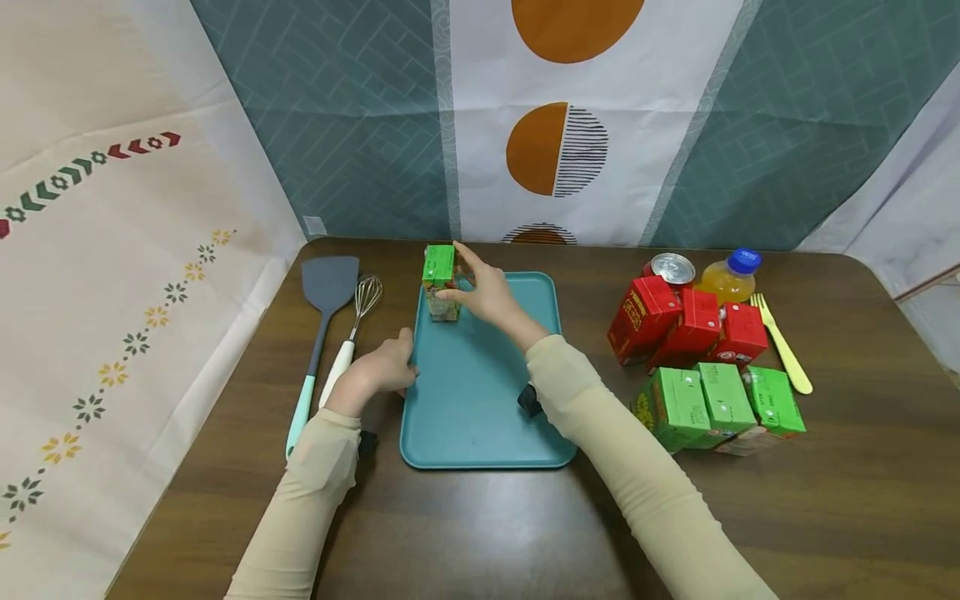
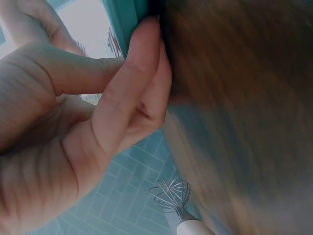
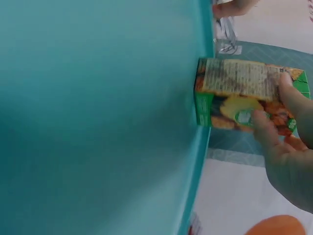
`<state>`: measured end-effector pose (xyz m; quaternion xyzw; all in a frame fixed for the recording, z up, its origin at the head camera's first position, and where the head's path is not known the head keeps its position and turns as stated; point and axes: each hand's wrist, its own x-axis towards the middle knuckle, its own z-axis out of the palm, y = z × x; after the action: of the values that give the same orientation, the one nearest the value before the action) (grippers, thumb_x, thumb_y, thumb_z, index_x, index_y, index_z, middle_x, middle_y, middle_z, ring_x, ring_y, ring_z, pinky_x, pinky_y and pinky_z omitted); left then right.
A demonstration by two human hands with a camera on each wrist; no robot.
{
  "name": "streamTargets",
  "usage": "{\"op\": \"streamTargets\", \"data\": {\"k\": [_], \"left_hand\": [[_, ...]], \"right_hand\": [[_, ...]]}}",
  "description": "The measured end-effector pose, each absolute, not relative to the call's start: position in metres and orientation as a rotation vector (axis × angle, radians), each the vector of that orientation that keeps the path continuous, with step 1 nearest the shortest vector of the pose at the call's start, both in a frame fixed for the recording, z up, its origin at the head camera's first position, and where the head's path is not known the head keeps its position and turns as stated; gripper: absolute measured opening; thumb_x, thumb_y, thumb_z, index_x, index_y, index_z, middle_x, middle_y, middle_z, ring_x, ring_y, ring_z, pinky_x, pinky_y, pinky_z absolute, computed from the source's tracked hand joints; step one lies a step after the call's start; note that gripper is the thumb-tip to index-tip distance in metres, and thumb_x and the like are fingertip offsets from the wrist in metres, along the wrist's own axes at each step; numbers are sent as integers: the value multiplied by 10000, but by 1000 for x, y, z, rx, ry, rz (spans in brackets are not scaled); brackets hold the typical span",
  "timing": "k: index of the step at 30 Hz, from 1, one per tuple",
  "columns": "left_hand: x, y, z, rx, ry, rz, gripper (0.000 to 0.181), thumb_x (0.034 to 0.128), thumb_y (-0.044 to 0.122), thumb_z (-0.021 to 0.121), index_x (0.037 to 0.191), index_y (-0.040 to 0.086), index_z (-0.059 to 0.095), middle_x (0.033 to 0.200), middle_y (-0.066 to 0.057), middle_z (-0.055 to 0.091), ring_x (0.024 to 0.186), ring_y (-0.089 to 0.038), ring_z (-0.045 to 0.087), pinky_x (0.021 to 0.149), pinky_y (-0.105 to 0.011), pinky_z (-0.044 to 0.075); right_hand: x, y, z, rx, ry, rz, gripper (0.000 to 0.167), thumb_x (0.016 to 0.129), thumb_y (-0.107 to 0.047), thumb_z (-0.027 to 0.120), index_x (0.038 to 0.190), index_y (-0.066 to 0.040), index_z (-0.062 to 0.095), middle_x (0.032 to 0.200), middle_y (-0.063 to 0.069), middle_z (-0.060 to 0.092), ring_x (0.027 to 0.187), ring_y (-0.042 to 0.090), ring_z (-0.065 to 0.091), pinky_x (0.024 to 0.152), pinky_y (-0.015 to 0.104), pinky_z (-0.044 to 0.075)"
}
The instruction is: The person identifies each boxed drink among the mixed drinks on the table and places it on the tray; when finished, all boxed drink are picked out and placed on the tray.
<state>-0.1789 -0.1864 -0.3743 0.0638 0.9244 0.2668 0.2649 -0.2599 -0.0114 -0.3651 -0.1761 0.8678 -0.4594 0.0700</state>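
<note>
A teal tray [image 1: 480,400] lies on the brown table. At its far left corner a green juice carton [image 1: 439,283] stands upright, and my right hand [image 1: 487,292] grips it between thumb and fingers. The right wrist view shows the carton [image 3: 239,93] at the tray's edge [image 3: 198,161], with the fingertips of my right hand [image 3: 288,132] on its sides. My left hand [image 1: 381,367] is at the tray's left edge; in the left wrist view, the thumb and curled fingers of my left hand [image 2: 107,98] pinch the tray's rim [image 2: 128,24].
Left of the tray lie a grey spatula [image 1: 330,287] and a whisk [image 1: 341,362]. To the right stand several red cartons [image 1: 648,312], several green cartons [image 1: 678,408], a can [image 1: 672,269] and an orange drink bottle [image 1: 727,282], beside a yellow fork [image 1: 787,354].
</note>
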Motion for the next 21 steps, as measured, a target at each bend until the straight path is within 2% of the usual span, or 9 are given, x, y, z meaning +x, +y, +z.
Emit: {"op": "streamTargets", "data": {"k": [5,8,14,17,21], "left_hand": [[-180,-184,-373,155,2473,722,722,936,43,471,1405,-173,-34,1123,-369,547,636,-213,649,630,-328,495],[-181,-186,-373,148,2470,718,702,938,45,478,1395,-181,-5,1111,-366,548,649,-217,654,656,-334,499],[-182,-190,-373,171,2473,704,661,937,46,468,1373,-195,35,1015,-336,592,629,-216,656,633,-325,490],[-184,-190,-374,190,2471,710,639,934,46,468,1366,-193,60,1058,-359,569,623,-212,654,622,-319,493],[-185,-189,-376,205,2464,709,705,928,42,455,1381,-204,-26,1111,-396,535,618,-207,651,610,-318,497]], "right_hand": [[-242,-1,-353,-599,2698,-1208,994,820,-382,686,1519,-195,5,1564,97,64,1402,275,218,1055,458,311],[-227,4,-342,-643,2721,-1166,976,843,-380,662,1517,-214,-23,1565,100,3,1395,291,228,1042,465,326],[-191,27,-321,-681,2686,-1150,948,841,-398,662,1518,-239,17,1566,50,66,1406,248,207,1056,466,307],[-172,44,-312,-713,2644,-1175,955,832,-418,666,1515,-255,20,1561,1,105,1416,195,166,1075,462,277],[-145,69,-307,-785,2666,-1141,938,826,-432,665,1513,-278,46,1551,-41,132,1406,144,170,1065,455,298]]}}
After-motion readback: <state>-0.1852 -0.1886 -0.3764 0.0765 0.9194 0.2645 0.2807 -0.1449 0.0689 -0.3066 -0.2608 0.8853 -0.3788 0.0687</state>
